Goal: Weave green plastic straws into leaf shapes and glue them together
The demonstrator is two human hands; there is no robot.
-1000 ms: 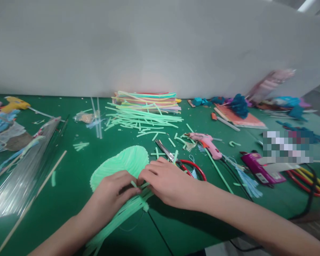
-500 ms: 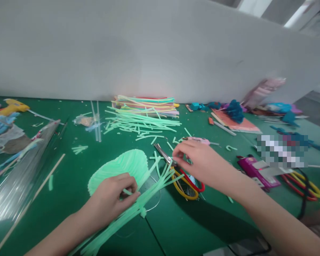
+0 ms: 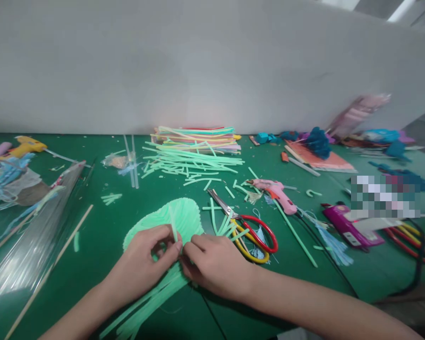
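A pale green leaf-shaped fan of straws (image 3: pixel 180 215) lies on the green table (image 3: pixel 92 236), its stems trailing toward me as a bundle (image 3: pixel 152 297). My left hand (image 3: pixel 141 264) pinches the straws at the base of the fan. My right hand (image 3: pixel 216 264) meets it there, fingertips closed on the same straws. One short green straw piece (image 3: pixel 173 229) sticks up between the two hands. Red and yellow-handled scissors (image 3: pixel 248 226) lie just right of my right hand.
A pile of green straws (image 3: pixel 191 163) and a stack of coloured straws (image 3: pixel 198 134) sit at the back. A pink glue gun (image 3: pixel 276 193) lies right of the scissors, a yellow glue gun (image 3: pixel 24 145) far left. Clear straw packs (image 3: pixel 31 236) and a wooden stick (image 3: pixel 53 264) lie on the left.
My right hand, which had reached out toward the scissors, has come back to the base of the fan beside my left hand. The loose straws have been gathered in.
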